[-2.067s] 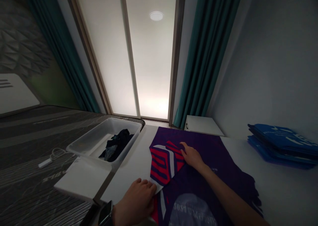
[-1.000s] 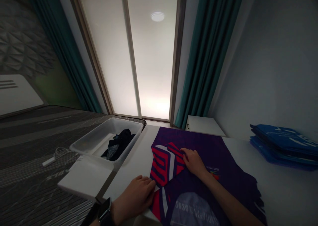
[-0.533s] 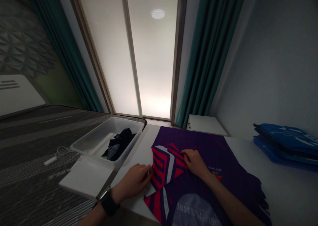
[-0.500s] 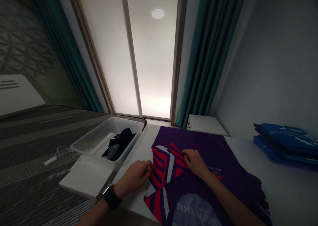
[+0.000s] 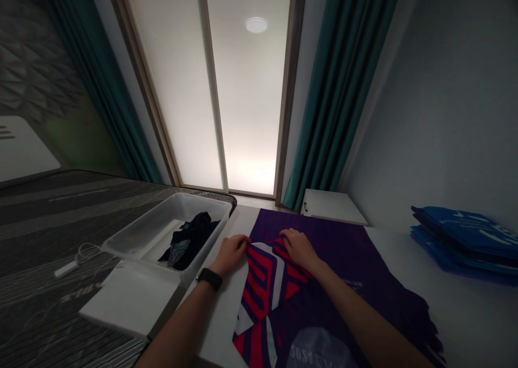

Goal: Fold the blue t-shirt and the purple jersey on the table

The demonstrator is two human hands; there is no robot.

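Purple fabric, a printed shirt (image 5: 335,238), lies spread on the white tabletop (image 5: 449,303) from the centre to the lower right of the frame. Its red-striped section (image 5: 258,281), crossed by a white band, lies on the shirt's left side at lower centre. A grey rounded print (image 5: 318,346) bearing "2024" sits at the bottom edge of the frame.

Your left hand (image 5: 231,252), below centre, grasps the upper left corner of the striped section between thumb and fingertips. You wear a dark wristwatch (image 5: 210,279) on that arm. Your right hand (image 5: 298,247), just right of it, grasps the upper edge of the same section with curled fingers; your right forearm crosses over the shirt.

At lower left, a translucent plastic bin (image 5: 148,229) contains a crumpled dark garment (image 5: 193,241) near its right wall. A white cable (image 5: 84,253) with a white block (image 5: 66,270) at its end lies left of the bin. At the right edge, you find a stack of blue folded cloth items (image 5: 465,241) with white lettering.
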